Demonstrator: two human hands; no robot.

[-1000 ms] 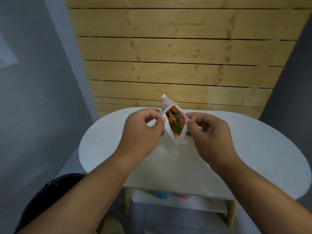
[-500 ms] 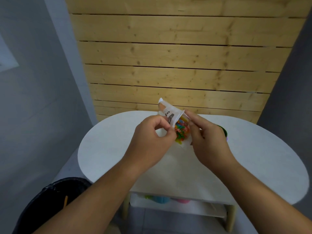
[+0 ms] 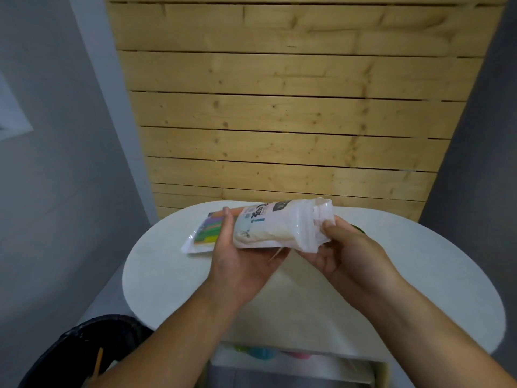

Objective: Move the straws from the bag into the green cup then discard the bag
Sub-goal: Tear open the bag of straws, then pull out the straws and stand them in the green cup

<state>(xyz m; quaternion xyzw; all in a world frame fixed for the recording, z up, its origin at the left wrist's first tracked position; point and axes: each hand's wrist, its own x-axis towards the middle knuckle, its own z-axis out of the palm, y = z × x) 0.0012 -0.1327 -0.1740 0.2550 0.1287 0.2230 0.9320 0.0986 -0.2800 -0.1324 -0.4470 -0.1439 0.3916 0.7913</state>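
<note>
Left grip: palm turned up beneath the middle of the bag; thumb laid across the bag's top; I read it as clasped round the bag; forearm enters from the lower left
Right grip: palm turned up and inward; fingertips pinching the crumpled end of the bag; forearm enters from the lower right
Bag: white plastic pouch; held between both grips above the far half of the worktop; whether its left end touches the worktop I cannot tell
Bag, long axis: runs left to right across my view; close to level, right end a little higher; gathered, crumpled end points right; flat end points left
Print on bag: a dark badge near the upper edge; large dark characters and blue marks on the white panel; too blurred for me to read
Straws: inside the bag; seen through its clear left part; green, purple and orange; lying along the bag's length
Green cup: only a sliver shows, behind the right grip's knuckles
Worktop: white; oval
Shelf: under the worktop; blurred green, blue and pink items on it
Bin: black; at lower left, beside the worktop
Wall: pale wooden slats, running level, behind the worktop
</note>
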